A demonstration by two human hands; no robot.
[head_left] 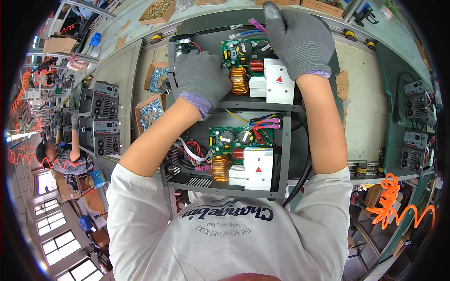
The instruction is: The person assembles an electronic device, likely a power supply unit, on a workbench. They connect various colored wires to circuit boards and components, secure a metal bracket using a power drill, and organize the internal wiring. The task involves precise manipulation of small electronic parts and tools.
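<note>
Two dark metal housings with circuit boards lie before me, the far housing [243, 104] and the near housing [225, 191]. Over the left part of the far one, my left hand [202, 77] in a grey glove is closed, its fingertips hidden; what it holds cannot be made out. My right hand [302, 42], also gloved, lies over that housing's far right corner with its thumb stretched out and apart, the other fingers mostly hidden. Beside the thumb is a purple wire connector [256, 24]. A copper coil [238, 80] and white heatsink [280, 82] sit between the hands.
Small cardboard boxes of metal parts [151, 111] stand left of the housings. Finished-looking grey machines [106, 133] line the left side, with more machines [415, 145] at right. An orange coiled hose [389, 201] hangs at lower right. Another person [70, 157] works far left.
</note>
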